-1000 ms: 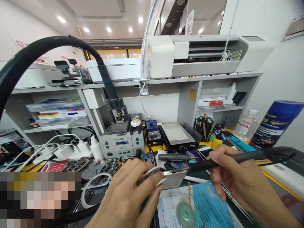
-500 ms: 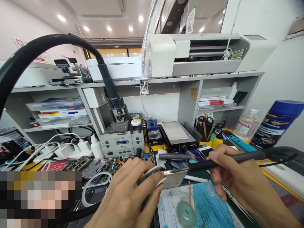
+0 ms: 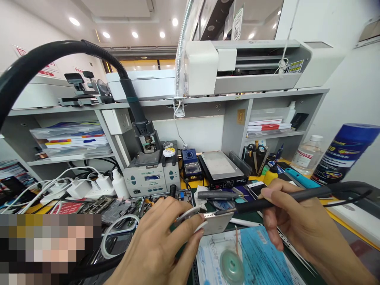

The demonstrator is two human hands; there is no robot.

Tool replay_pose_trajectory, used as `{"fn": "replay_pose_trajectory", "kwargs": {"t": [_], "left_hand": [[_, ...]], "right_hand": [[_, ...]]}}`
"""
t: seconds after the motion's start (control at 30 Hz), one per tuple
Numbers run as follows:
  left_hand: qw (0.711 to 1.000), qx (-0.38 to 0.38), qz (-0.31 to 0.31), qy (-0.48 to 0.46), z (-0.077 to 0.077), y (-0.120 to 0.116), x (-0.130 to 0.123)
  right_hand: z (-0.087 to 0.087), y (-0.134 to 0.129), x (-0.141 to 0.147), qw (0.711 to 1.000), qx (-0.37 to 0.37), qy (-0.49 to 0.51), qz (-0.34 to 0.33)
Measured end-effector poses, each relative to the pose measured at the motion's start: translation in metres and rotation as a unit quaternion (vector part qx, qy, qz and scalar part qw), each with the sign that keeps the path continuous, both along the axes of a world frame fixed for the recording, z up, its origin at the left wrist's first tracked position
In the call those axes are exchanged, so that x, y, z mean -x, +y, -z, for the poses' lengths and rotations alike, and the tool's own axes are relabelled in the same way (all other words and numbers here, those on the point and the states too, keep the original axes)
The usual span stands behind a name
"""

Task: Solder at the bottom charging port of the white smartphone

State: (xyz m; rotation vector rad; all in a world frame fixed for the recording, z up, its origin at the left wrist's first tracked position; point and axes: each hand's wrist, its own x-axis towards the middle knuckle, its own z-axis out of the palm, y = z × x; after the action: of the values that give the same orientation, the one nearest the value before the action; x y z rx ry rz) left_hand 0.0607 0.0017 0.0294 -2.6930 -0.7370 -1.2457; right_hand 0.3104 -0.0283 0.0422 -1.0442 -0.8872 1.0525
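My left hand (image 3: 157,233) is closed around one end of a slim silver phone (image 3: 219,225), held on edge above the bench. Small holes show along its upper edge. A pale curved band (image 3: 190,213) sits among these fingers; I cannot make out what it is. My right hand (image 3: 292,215) grips a thick black pen-shaped tool (image 3: 255,204) with a cord at its back end. Its thin dark tip lies along the phone's upper edge; whether it touches is unclear. Below the phone is a blue-and-white packet (image 3: 264,253) with a round green disc (image 3: 231,266) on it.
A grey rework station (image 3: 151,178) stands behind my left hand, its black hose (image 3: 59,51) arching overhead. Behind the phone are a flat heating plate (image 3: 221,166) and a grey pen-like tool (image 3: 218,195). A blue spray can (image 3: 344,154) and a clear bottle (image 3: 305,154) stand right.
The camera view has shifted very slightly. Both hands keep their grips, and the tool's tip stays at the phone's edge.
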Motion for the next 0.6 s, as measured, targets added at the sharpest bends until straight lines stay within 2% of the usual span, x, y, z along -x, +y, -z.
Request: {"fn": "replay_pose_trajectory", "kwargs": {"t": [0.43, 0.6], "left_hand": [[1.0, -0.001, -0.005, 0.003, 0.0028, -0.0009, -0.0004], [1.0, 0.0, -0.007, 0.002, 0.0021, -0.0018, -0.0005]], "right_hand": [[-0.002, -0.0003, 0.0015, 0.999, 0.009, -0.014, 0.027], [-0.0025, -0.001, 0.0019, 1.0, 0.008, -0.012, 0.016]]}}
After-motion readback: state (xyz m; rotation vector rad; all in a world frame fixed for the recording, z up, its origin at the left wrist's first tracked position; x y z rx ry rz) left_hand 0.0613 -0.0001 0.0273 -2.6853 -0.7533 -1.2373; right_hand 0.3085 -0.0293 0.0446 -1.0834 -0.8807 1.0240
